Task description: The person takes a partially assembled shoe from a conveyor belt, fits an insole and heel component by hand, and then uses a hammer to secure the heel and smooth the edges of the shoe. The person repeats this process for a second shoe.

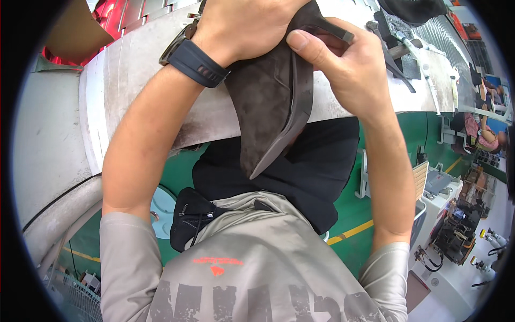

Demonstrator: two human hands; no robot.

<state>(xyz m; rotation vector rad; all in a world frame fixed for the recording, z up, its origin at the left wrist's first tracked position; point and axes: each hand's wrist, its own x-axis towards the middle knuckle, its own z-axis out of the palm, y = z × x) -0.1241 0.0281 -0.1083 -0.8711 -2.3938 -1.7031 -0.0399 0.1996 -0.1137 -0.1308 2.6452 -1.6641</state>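
Note:
A dark brown, suede-like high-heeled boot or shoe (263, 96) is held between my hands above the bench edge, its pointed toe tilted down toward my lap. My left hand (244, 27) is wrapped over the upper part, its fingers partly hidden behind the shoe. On the other side my right hand (346, 61) grips near the heel, the thumb pressed against the rear of the sole and the fingers curled behind the heel (332, 29). The sole edge runs along the right side of the shoe, with a thin line along the seam. A dark-strapped watch (196, 64) is on my left wrist.
Under my hands lies the pale, stained bench top (134, 96). A hammer (402, 49) rests on a dark block to the right, beside a black strap. A brown curved piece (78, 32) is at upper left. Another person (487, 134) sits at far right.

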